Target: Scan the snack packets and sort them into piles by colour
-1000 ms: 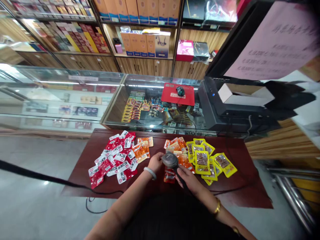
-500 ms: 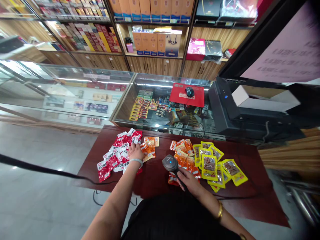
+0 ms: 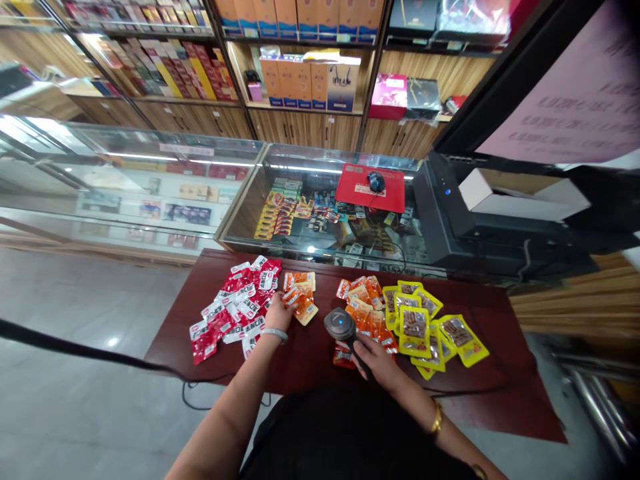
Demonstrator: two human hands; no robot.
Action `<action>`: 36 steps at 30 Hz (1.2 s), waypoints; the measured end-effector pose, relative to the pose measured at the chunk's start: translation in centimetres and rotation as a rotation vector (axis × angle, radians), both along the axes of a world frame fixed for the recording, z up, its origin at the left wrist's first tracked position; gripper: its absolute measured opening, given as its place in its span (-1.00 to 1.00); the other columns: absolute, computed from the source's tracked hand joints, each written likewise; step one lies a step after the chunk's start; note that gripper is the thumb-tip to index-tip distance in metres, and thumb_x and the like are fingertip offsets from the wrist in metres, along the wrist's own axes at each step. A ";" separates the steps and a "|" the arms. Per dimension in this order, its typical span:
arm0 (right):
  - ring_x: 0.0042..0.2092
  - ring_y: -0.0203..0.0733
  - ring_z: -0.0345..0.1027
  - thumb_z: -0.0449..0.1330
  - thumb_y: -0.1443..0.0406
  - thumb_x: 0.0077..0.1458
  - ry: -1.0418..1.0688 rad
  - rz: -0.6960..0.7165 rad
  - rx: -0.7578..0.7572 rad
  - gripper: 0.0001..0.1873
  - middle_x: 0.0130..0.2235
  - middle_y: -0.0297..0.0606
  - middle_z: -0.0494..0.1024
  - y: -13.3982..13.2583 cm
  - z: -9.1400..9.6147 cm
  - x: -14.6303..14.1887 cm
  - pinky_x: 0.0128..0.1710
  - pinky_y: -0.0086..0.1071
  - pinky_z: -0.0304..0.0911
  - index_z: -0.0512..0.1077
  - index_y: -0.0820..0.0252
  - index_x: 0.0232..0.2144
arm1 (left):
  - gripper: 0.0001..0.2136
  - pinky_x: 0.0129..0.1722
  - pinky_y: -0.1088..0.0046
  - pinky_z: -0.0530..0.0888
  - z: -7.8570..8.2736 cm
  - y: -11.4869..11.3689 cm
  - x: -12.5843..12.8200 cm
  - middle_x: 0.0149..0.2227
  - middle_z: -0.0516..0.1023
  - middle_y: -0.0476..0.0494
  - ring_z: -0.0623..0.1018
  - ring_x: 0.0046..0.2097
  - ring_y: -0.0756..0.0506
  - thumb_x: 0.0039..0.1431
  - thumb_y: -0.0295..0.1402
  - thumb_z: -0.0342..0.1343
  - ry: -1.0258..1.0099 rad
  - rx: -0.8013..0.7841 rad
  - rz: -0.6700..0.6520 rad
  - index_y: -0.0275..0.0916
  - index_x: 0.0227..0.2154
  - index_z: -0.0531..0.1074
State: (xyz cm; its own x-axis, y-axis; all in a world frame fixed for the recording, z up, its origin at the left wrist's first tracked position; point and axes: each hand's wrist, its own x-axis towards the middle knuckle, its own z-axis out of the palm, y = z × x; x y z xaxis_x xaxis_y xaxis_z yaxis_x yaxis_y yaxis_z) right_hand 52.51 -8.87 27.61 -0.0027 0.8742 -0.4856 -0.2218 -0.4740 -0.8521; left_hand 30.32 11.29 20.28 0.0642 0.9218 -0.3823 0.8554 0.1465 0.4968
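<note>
My left hand (image 3: 279, 313) has its fingers closed on the edge of an orange snack packet (image 3: 295, 295), at the right side of the red and white packets. More orange and cream packets (image 3: 306, 311) lie beside and under it. A loose heap of red and white snack packets (image 3: 235, 303) spreads to the left of that hand. My right hand (image 3: 376, 360) grips the handle of a dark barcode scanner (image 3: 341, 325), its head held over the table. Beneath and behind the scanner is a second pile of orange packets (image 3: 367, 308). Yellow-edged snack packets (image 3: 415, 330) overlap farther right.
The dark red table (image 3: 305, 363) adjoins a glass display counter (image 3: 300, 250). On the glass sit a red mat (image 3: 350, 187) and a black mouse (image 3: 376, 181). A dark machine with a white open box (image 3: 520, 200) stands right. A black cable (image 3: 100, 350) crosses at left.
My left hand has moved right, off the red and white packets, and has taken hold of an orange packet. The scanner in my right hand stays in nearly the same place.
</note>
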 end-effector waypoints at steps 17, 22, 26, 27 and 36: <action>-0.66 -0.39 0.02 0.12 -0.14 0.13 0.037 -0.010 0.016 -0.51 -0.65 -0.51 0.24 -0.4 -0.1 0.1 -0.66 -0.49 -0.10 0.38 0.17 -0.27 | -0.61 -0.30 0.45 0.46 1.3 -1.4 4.6 -0.38 0.56 -0.04 0.57 -0.33 -0.07 0.02 -0.36 0.22 -0.421 -0.038 -0.002 -0.26 -0.06 0.35; -0.66 -0.38 0.01 0.14 -0.16 0.10 0.066 -0.028 -0.003 -0.46 -0.65 -0.51 0.23 -0.6 -0.2 0.2 -0.66 -0.48 -0.10 0.41 0.15 -0.18 | -0.61 -0.19 0.43 0.49 0.0 -3.1 9.4 -0.21 0.59 -0.13 0.58 -0.21 -0.06 0.13 -0.41 0.12 -0.631 -0.319 -0.189 -0.26 0.05 0.31; -0.66 -0.38 0.02 0.12 -0.16 0.12 0.036 -0.052 -0.009 -0.49 -0.64 -0.50 0.26 -0.6 -0.4 0.5 -0.66 -0.49 -0.10 0.40 0.14 -0.20 | -0.65 -0.01 0.30 0.41 0.4 -2.8 8.6 -0.09 0.54 -0.24 0.53 -0.05 -0.15 0.13 -0.35 0.15 -0.286 -0.093 -0.249 -0.25 0.00 0.36; -0.66 -0.38 0.02 0.12 -0.15 0.12 0.032 -0.053 -0.010 -0.50 -0.64 -0.50 0.26 -0.7 -0.5 0.6 -0.66 -0.49 -0.09 0.40 0.14 -0.21 | -0.62 0.04 0.24 0.37 0.6 -2.5 7.8 -0.04 0.50 -0.29 0.49 0.01 -0.20 0.11 -0.30 0.17 -0.121 0.000 -0.216 -0.26 0.00 0.36; -0.66 -0.37 0.03 0.12 -0.19 0.08 0.012 -0.009 -0.024 -0.42 -0.66 -0.52 0.23 -0.3 -0.1 0.4 -0.66 -0.49 -0.08 0.41 0.19 -0.19 | -0.49 0.06 0.15 0.27 1.1 -1.0 4.1 0.10 0.36 -0.38 0.33 0.13 -0.37 0.03 -0.03 0.17 0.441 0.105 -0.158 -0.28 -0.05 0.37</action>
State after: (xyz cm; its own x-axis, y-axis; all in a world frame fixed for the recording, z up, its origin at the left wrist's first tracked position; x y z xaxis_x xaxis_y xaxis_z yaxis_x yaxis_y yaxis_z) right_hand 52.87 -9.14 27.48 -0.0008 0.8625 -0.5060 -0.2361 -0.4919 -0.8380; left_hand 34.44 10.28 21.39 0.0588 0.9490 -0.3097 0.9957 -0.0336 0.0863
